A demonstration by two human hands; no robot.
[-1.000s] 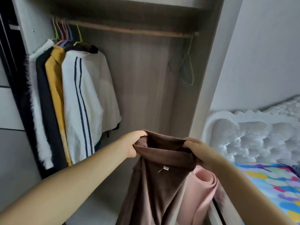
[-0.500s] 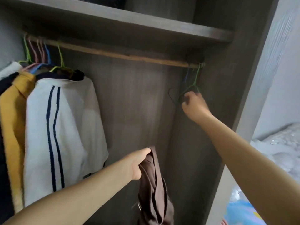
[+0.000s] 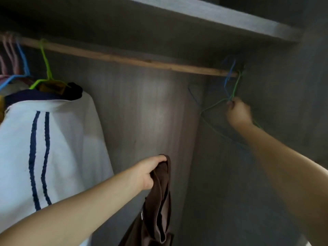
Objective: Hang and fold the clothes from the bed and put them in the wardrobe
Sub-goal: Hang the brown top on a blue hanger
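Observation:
Inside the wardrobe, my left hand (image 3: pixel 150 172) grips the top edge of a brown garment (image 3: pixel 158 206), which hangs down limp in the lower middle. My right hand (image 3: pixel 238 112) is raised at the right end of the wooden rail (image 3: pixel 127 58) and pinches a thin green wire hanger (image 3: pixel 210 125) just below its hook. A blue wire hanger (image 3: pixel 229 77) hangs on the rail right beside it. The lower right part of the green hanger is hidden behind my right forearm.
A white top with dark blue stripes (image 3: pixel 51 148) hangs at the left on a lime hanger (image 3: pixel 46 68), with pink and blue hangers (image 3: pixel 16 55) behind it. A shelf board (image 3: pixel 204 16) runs above the rail. The wardrobe's side wall (image 3: pixel 284 96) stands close to my right hand.
A second ago both hands held the brown garment spread near the bed. My right hand let go and reached up to the green hanger; the view has moved closer into the wardrobe.

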